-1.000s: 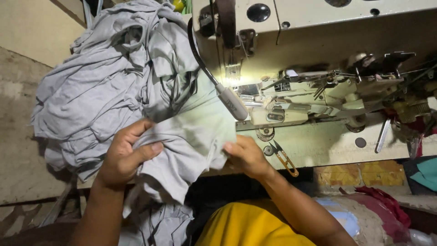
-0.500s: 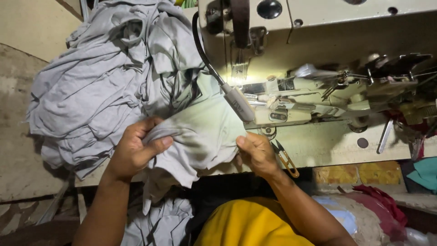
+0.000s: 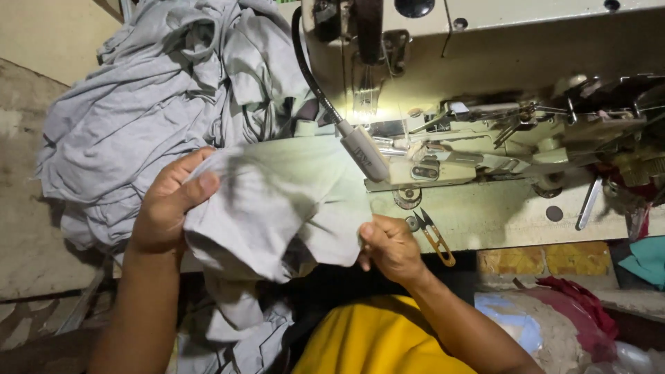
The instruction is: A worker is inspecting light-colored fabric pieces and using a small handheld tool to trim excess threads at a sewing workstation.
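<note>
Left hand: the left hand (image 3: 170, 208) is closed on the left edge of a pale grey-green piece of soft knit fabric (image 3: 277, 201); the thumb lies on top of the cloth and the fingers curl underneath, out of sight.
Right hand: the right hand (image 3: 389, 246) is closed in a loose fist and pinches the lower right edge of the same piece between thumb and fingers.
Fabric position: the piece spans between both hands at the front edge of the cream-coloured sewing table (image 3: 499, 221); its far edge reaches toward the lit needle area, its lower part hangs off the table edge toward the lap.
Fabric condition: creased and folded over itself near the left hand; flatter under the lamp.
Machine: a cream-coloured industrial sewing machine (image 3: 485, 83) stands on the table, just behind the fabric.
Lamp: a small grey lamp head on a black flexible neck (image 3: 364, 152) points down at the needle area, just above the far right corner of the fabric.
Snips: yellow-handled thread snips (image 3: 433, 235) lie on the table, just beside the right hand, apart from it.
Stock: a large heap of grey garments (image 3: 152, 104) lies to the left of the machine, behind the left hand.
Person: a yellow garment (image 3: 360, 339) shows below the hands.
Far right: a teal cloth (image 3: 644, 260) and a dark red cloth (image 3: 575, 305) lie well apart from the hands.
</note>
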